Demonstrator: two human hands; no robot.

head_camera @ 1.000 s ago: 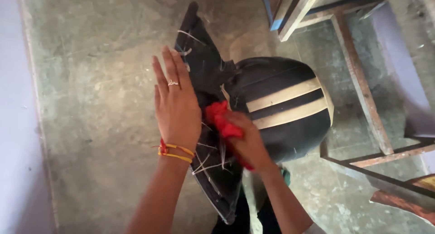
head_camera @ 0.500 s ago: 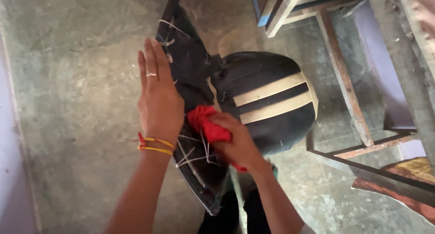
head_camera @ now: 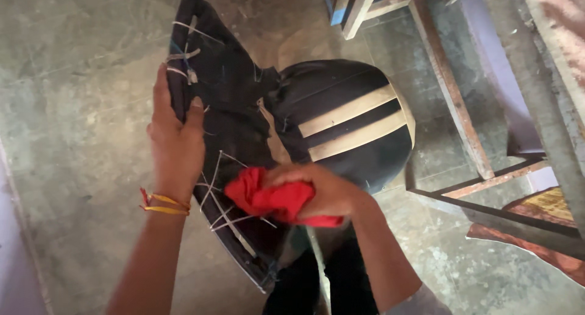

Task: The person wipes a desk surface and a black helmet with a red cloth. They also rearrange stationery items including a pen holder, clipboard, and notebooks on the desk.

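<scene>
The left hand has its fingers wrapped over the edge of a black panel patched with pale ties, at ten o'clock from the striped black dome. The right hand clutches a red cloth against the panel's lower part. Hard rubbing could snag the ties or twist the panel loose from the left grip.

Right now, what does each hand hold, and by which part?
The left hand grips the black panel by its outer edge. The right hand holds a bunched red cloth, closed around one end and pressing it on the panel.
</scene>
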